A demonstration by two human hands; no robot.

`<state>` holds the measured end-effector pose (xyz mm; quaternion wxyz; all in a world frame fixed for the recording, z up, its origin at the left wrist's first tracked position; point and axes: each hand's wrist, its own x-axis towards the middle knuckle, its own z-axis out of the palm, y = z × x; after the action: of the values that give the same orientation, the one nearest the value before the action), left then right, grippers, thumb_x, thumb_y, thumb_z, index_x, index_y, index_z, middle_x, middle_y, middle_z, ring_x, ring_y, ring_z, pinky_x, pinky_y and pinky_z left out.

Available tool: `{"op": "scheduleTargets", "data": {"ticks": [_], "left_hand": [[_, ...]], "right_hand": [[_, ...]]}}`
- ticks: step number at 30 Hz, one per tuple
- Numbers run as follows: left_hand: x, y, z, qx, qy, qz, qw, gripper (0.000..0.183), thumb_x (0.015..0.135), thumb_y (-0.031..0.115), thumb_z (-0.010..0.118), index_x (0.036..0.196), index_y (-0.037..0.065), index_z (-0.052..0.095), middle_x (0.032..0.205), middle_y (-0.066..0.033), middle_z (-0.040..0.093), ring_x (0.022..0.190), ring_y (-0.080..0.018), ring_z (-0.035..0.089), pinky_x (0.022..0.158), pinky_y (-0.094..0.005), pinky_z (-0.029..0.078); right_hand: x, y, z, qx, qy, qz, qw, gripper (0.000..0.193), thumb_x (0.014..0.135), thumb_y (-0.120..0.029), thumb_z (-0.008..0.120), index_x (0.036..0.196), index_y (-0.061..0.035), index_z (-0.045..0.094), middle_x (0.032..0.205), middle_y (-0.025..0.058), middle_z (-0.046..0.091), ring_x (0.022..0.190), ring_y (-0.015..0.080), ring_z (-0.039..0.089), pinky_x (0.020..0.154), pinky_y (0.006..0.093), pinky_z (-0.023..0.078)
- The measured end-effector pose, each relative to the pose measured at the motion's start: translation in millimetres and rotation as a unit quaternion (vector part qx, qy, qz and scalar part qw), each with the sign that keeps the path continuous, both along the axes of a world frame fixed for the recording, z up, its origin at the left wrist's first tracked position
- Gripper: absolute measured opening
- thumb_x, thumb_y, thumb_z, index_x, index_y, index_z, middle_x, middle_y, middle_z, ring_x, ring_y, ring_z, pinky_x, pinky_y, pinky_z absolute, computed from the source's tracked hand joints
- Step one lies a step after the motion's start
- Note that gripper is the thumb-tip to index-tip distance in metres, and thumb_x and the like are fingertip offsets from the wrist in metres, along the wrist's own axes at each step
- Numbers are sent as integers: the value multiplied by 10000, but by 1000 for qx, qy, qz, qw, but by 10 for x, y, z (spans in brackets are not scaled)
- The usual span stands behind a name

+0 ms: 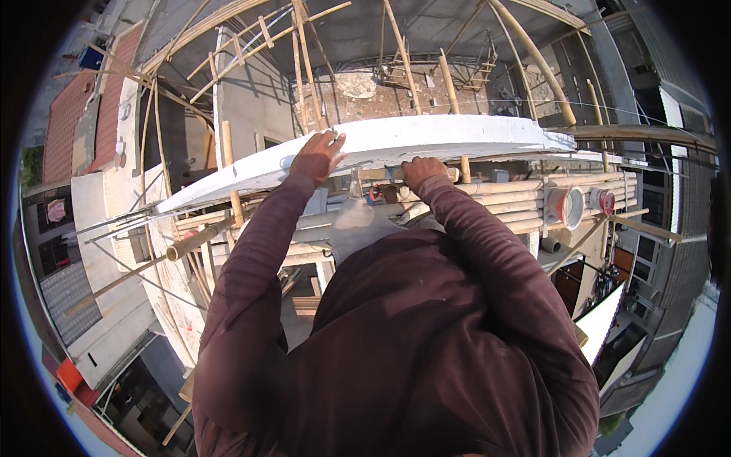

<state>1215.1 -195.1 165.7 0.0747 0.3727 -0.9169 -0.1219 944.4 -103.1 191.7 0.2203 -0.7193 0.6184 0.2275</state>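
A long white beam-like piece [426,135] runs across in front of me, its upper face bright in the sun. My left hand [318,158] rests on its near edge with the fingers apart. To the right, my right hand [423,174] is closed in a fist close under the same edge. A thin dark strip seems to stick out leftward from that fist; what it belongs to is hidden by the fingers. Between the hands, below the edge, hangs a pale, translucent-looking shape [358,221] in front of my dark red shirt.
Bamboo scaffold poles [510,206] lie in a row below the white piece, and more stand upright beyond it. Two buckets, a white one [567,207] and a red one [603,201], hang at the right. Far below lies a rubble-strewn floor [358,84].
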Motion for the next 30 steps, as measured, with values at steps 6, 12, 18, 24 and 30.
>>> {"op": "scheduleTargets", "data": {"ticks": [6, 12, 18, 24, 30], "left_hand": [[-79, -17, 64, -34, -16, -17, 999, 448, 919, 294, 675, 1316, 98, 606, 1210, -136, 603, 1146, -315, 581, 1023, -437, 445], [-52, 19, 99, -35, -48, -9, 998, 477, 865, 315, 728, 1278, 92, 645, 1167, -104, 639, 1117, -273, 589, 999, -427, 415], [-355, 237, 177, -26, 10, -54, 998, 504, 882, 273, 688, 1339, 95, 575, 1290, -119, 567, 1256, -309, 494, 1047, -474, 368], [-1378, 459, 247, 31, -4, -111, 993, 745, 869, 331, 700, 1488, 68, 379, 1531, -152, 361, 1469, -329, 268, 1215, -480, 223], [-1956, 116, 214, 24, -79, -91, 992, 896, 905, 519, 633, 1572, 87, 219, 1595, -153, 278, 1503, -340, 195, 1227, -541, 114]], "right_hand": [[-100, 42, 7, 13, -27, -71, 997, 299, 912, -282, 592, 1132, -106, 693, 1073, 164, 719, 989, 343, 708, 821, 456, 574], [-621, 819, 400, 42, -142, -190, 971, 531, 905, -399, 671, 1304, -76, 535, 1059, 227, 702, 1010, 413, 665, 894, 469, 523], [-1072, 2096, 577, -86, -210, -378, 898, 458, 913, -385, 689, 1199, -37, 607, 952, 233, 683, 907, 421, 664, 787, 464, 516], [-806, 2767, 806, -212, -219, -484, 820, 441, 925, -323, 694, 1145, 52, 627, 941, 217, 691, 848, 359, 678, 782, 413, 526], [-646, 3034, 1150, -113, -221, -615, 749, 332, 954, -281, 678, 1084, 20, 626, 725, 71, 591, 579, 140, 570, 522, 300, 450]]}}
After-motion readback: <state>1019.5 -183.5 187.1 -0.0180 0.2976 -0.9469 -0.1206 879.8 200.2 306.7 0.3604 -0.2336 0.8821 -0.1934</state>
